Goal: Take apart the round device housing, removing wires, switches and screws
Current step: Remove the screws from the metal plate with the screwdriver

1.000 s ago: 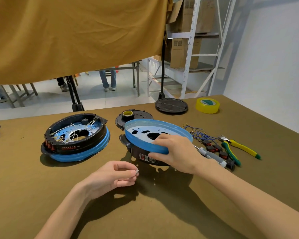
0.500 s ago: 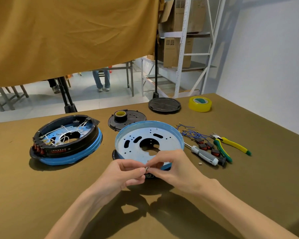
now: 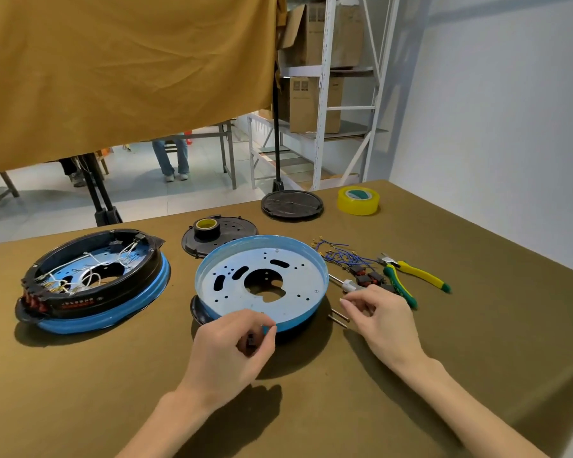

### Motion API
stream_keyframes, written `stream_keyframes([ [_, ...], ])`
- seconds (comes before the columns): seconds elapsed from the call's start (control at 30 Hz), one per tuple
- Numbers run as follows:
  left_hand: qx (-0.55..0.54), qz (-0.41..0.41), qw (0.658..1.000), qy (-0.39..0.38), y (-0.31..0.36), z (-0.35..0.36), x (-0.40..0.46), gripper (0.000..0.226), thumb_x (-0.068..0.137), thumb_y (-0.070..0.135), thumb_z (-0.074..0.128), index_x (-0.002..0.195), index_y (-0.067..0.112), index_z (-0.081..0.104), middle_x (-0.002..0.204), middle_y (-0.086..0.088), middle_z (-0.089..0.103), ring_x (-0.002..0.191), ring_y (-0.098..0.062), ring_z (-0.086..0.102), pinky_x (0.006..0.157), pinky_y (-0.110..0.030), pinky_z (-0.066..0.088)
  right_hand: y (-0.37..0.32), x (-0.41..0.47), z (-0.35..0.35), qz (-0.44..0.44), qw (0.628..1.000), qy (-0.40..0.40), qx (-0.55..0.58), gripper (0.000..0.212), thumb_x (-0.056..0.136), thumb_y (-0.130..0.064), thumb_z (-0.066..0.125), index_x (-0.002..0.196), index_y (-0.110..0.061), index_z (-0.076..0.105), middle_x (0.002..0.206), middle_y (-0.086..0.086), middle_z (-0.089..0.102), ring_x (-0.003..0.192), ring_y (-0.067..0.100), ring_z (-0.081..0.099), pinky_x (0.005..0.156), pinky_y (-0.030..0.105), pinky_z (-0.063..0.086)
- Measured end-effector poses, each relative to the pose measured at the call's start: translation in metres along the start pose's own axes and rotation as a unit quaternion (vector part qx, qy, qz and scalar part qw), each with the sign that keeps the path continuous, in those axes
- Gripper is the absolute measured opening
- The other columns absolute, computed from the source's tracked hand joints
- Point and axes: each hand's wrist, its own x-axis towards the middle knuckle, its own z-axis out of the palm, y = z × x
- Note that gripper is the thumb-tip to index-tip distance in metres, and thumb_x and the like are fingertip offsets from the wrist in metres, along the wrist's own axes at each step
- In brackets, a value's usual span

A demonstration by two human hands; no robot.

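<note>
Half a second ago our two hands met over a tiny part at the near rim of the blue housing pan (image 3: 262,279); now they have parted, so that fastener looks freed. Our left hand (image 3: 235,348) pinches a small dark piece, while our right hand (image 3: 377,312) has swung toward the screws (image 3: 338,319) lying just beside the pan, fingers curled, though we cannot tell if it holds anything. The pan sits mid-desk, with open desk (image 3: 80,391) along the near edge.
</note>
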Motion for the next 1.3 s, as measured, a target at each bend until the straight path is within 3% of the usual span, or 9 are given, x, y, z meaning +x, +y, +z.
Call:
stream_keyframes([
  [0.13, 0.067, 0.029, 0.996, 0.057, -0.010, 0.010, 0.005, 0.015, 0.090, 0.032, 0.069, 0.091, 0.019, 0.077, 0.085, 0.012, 0.068, 0.086, -0.003, 0.060, 0.079, -0.017, 0.050, 0.018, -0.008, 0.001, 0.017, 0.993, -0.026, -0.117, 0.005, 0.087, -0.026, 0.080, 0.092, -0.027, 0.081, 0.068, -0.022, 0.052, 0.062, -0.005, 0.045, 0.057, 0.010, 0.026],
  [0.27, 0.086, -0.009, 0.995, 0.054, -0.020, 0.014, 0.005, 0.025, 0.089, 0.042, 0.068, 0.097, 0.021, 0.078, 0.098, 0.008, 0.067, 0.102, -0.008, 0.055, 0.096, -0.021, 0.038, 0.025, -0.011, 0.004, 0.044, 0.991, -0.005, -0.129, 0.011, 0.087, -0.024, 0.079, 0.097, -0.026, 0.082, 0.068, -0.020, 0.053, 0.066, 0.003, 0.050, 0.055, 0.016, 0.033],
  [0.4, 0.065, -0.022, 0.997, 0.028, -0.028, 0.012, 0.001, 0.028, 0.092, 0.047, 0.064, 0.090, 0.024, 0.079, 0.092, 0.011, 0.067, 0.095, -0.007, 0.056, 0.089, -0.024, 0.040, 0.030, 0.001, 0.003, 0.042, 0.984, 0.067, -0.157, 0.020, 0.086, -0.020, 0.077, 0.107, -0.021, 0.076, 0.086, -0.008, 0.061, 0.079, 0.015, 0.058, 0.060, 0.024, 0.042],
  [0.5, 0.032, -0.045, 0.998, 0.024, -0.029, 0.009, 0.003, 0.034, 0.093, 0.044, 0.062, 0.072, 0.021, 0.074, 0.078, 0.012, 0.064, 0.085, -0.007, 0.057, 0.084, -0.029, 0.040, 0.034, 0.014, 0.007, 0.069, 0.955, -0.001, -0.287, 0.035, 0.090, -0.035, 0.070, 0.121, -0.018, 0.068, 0.107, 0.006, 0.064, 0.097, 0.028, 0.057, 0.079, 0.040, 0.044],
  [0.63, 0.018, -0.077, 0.996, 0.043, -0.037, -0.011, 0.006, 0.051, 0.099, 0.041, 0.052, 0.055, 0.016, 0.060, 0.058, 0.012, 0.052, 0.068, -0.011, 0.051, 0.079, -0.040, 0.042, 0.037, 0.015, 0.010, 0.069, 0.923, -0.089, -0.369, 0.039, 0.098, -0.045, 0.054, 0.128, -0.022, 0.065, 0.116, 0.002, 0.065, 0.105, 0.025, 0.055, 0.085, 0.038, 0.037],
  [0.83, 0.100, -0.002, 0.995, -0.009, -0.016, -0.024, 0.017, 0.039, 0.097, 0.052, 0.057, 0.070, 0.026, 0.066, 0.076, 0.017, 0.060, 0.082, -0.001, 0.055, 0.092, -0.022, 0.036, 0.037, 0.021, -0.001, 0.111, 0.988, 0.043, -0.093, 0.028, 0.096, -0.028, 0.069, 0.118, -0.010, 0.069, 0.104, 0.004, 0.058, 0.092, 0.022, 0.058, 0.080, 0.035, 0.046],
  [1.0, 0.159, -0.018, 0.962, -0.222, 0.003, -0.005, 0.029, 0.051, 0.090, 0.076, 0.046, 0.124, 0.045, 0.067, 0.117, 0.029, 0.059, 0.104, 0.005, 0.052, 0.096, -0.017, 0.044, 0.009, 0.043, -0.023, 0.148, 0.962, 0.170, 0.158, 0.012, 0.090, -0.034, 0.077, 0.093, -0.023, 0.073, 0.086, -0.012, 0.069, 0.074, 0.001, 0.060, 0.062, 0.007, 0.041],
  [1.1, 0.122, -0.040, 0.952, -0.277, -0.002, -0.015, 0.032, 0.033, 0.093, 0.061, 0.058, 0.121, 0.048, 0.071, 0.119, 0.034, 0.056, 0.108, 0.008, 0.050, 0.093, -0.015, 0.045, -0.013, 0.062, -0.037, 0.141, 0.932, 0.211, 0.257, 0.022, 0.093, -0.040, 0.072, 0.077, -0.025, 0.071, 0.060, -0.019, 0.061, 0.056, 0.001, 0.049, 0.055, 0.009, 0.039],
  [1.3, 0.094, -0.112, 0.918, -0.368, -0.007, -0.055, 0.041, 0.018, 0.094, 0.036, 0.070, 0.110, 0.042, 0.075, 0.116, 0.037, 0.060, 0.112, 0.011, 0.055, 0.098, -0.013, 0.045, -0.069, 0.095, -0.033, 0.140, 0.881, 0.076, 0.445, 0.034, 0.106, -0.040, 0.048, 0.089, -0.012, 0.056, 0.065, 0.001, 0.069, 0.058, 0.021, 0.071, 0.056, 0.030, 0.060],
])
